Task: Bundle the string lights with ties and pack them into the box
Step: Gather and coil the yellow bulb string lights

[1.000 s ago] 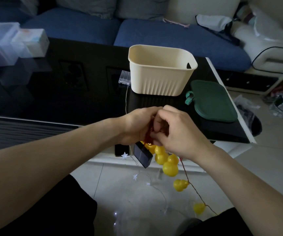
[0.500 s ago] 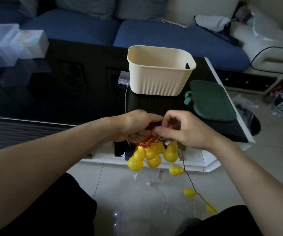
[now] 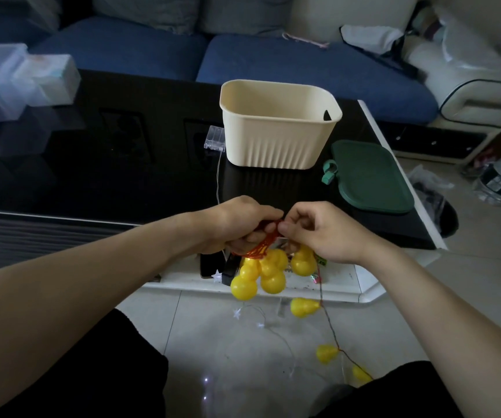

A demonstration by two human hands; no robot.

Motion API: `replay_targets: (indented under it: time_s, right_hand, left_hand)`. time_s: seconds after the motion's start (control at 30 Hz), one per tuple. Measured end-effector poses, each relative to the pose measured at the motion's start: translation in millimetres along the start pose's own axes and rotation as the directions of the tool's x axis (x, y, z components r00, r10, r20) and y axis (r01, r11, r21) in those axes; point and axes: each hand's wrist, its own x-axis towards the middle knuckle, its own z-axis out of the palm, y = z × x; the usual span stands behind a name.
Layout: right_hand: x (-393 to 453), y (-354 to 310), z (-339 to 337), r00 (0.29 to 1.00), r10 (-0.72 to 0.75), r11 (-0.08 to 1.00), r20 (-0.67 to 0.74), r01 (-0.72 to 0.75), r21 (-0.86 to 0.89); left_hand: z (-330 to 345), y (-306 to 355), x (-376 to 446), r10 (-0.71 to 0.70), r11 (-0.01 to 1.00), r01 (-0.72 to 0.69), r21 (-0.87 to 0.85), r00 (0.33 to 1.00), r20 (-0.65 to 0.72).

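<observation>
While our left hand (image 3: 243, 227) grips the coiled red wire (image 3: 258, 248), our right hand (image 3: 324, 233) pinches it just beside; the yellow gourd-shaped plastic bulbs (image 3: 263, 274) hang directly below both, near the ribbed cream plastic box (image 3: 276, 140) on the black glass table (image 3: 92, 164).

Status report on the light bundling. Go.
Left hand grips gathered red wire loops, yellow bulbs hanging below. Right hand pinches the wire. Several bulbs trail to the floor, untied. Cream box open, nothing blocking.
</observation>
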Motion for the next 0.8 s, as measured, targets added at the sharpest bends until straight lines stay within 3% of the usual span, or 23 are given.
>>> replay_targets:
  time_s: [0.2,0.43,0.63,0.8]
  right_hand:
    - [3,1,-2,0.991,-0.044,0.995,-0.127,0.055,0.087]
    - [5,3,1,0.994,-0.030,0.998,-0.107,0.036,0.055]
    - [3,5,-8,0.996,0.036,0.998,-0.080,-0.032,0.055]
    - [6,20,-23,0.976,0.209,0.954,-0.062,-0.190,0.232]
  left_hand:
    - [-1,0,0,-0.012,1.000,0.012,0.013,0.999,0.044]
    - [0,-2,-2,-0.042,0.997,0.049,-0.065,0.995,0.094]
    - [-2,1,-1,0.019,0.986,-0.019,-0.165,1.000,-0.004]
    - [-14,4,4,-0.002,0.943,-0.043,-0.329,0.990,-0.138]
